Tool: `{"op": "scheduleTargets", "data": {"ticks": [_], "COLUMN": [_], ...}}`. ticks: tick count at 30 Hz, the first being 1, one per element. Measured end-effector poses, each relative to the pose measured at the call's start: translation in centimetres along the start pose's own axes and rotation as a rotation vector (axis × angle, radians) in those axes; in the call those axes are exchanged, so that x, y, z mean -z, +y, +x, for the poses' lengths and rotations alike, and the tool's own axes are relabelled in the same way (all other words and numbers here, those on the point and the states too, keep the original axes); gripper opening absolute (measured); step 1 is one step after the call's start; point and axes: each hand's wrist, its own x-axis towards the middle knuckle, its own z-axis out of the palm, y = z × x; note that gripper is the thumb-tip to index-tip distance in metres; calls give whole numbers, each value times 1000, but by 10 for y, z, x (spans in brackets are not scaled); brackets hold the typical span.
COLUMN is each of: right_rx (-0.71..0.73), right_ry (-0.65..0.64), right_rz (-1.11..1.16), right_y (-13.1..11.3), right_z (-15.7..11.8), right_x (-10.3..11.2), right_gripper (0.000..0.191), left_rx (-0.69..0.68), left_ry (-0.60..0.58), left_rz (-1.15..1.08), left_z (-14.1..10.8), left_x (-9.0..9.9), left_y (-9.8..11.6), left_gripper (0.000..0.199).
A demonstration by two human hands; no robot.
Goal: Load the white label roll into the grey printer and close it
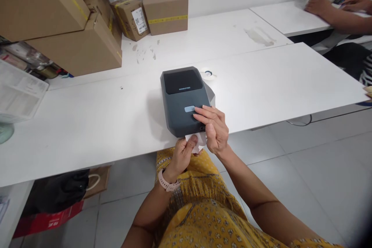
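Observation:
A dark grey label printer [177, 108] stands on the white table close to its front edge. White label paper [200, 141] hangs out of the printer's near end. My left hand [183, 153] pinches this paper just below the printer, thumb on top. My right hand [215, 128] rests at the printer's near right corner, its fingers apart on the top cover beside the light-coloured button. A small white roll [208, 74] lies behind the printer on the right.
Cardboard boxes [165, 6] stand at the back and are stacked at the back left. A clear plastic bin [20, 91] is at the left edge. At the upper right, another person's hands [319, 7] handle a plastic bag. The white table's [87, 135] front edge runs before me.

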Motion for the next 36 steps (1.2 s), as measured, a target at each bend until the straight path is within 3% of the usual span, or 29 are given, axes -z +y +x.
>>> {"op": "scheduleTargets", "data": {"ticks": [5, 10, 12, 15, 17, 20, 22, 24, 30, 33, 36], "right_rx": [-34, 15, 54, 114, 110, 63, 34, -11, -230, -270, -242], "right_ry": [-141, -251, -299, -363, -373, -286, -203, -149, -113, -77, -41], "right_rz": [-183, -307, -293, -243, -206, -168, -162, -149, -29, 55, 105], "right_y": [-15, -18, -14, -6, -1, 2, 2, 0, -12, -17, -18], "right_z": [13, 32, 43, 55, 54, 37, 18, -2, -31, -24, -1], "right_x": [6, 9, 10, 10, 10, 9, 8, 8, 10, 14, 20], "right_gripper": [47, 35, 32, 34, 32, 27, 32, 44, 61, 63, 63], "left_rx": [-124, -331, -443, -662, -757, -693, -610, -554, -534, -598, -716], "left_ry": [37, 108, 249, 583, 699, 561, 447, 407, 425, 461, 492], "left_rz": [159, 417, 424, 375, 398, 508, 529, 496, 500, 551, 464], "left_z": [1, -17, -25, -24, -16, -2, 1, 1, -4, -1, 12], "left_x": [5, 22, 28, 33, 33, 29, 25, 23, 24, 27, 31], "left_y": [-5, -8, -10, -12, -10, -5, -3, -3, -9, -6, 12], "left_gripper": [60, 48, 42, 33, 27, 51, 64, 69, 68, 66, 64]}}
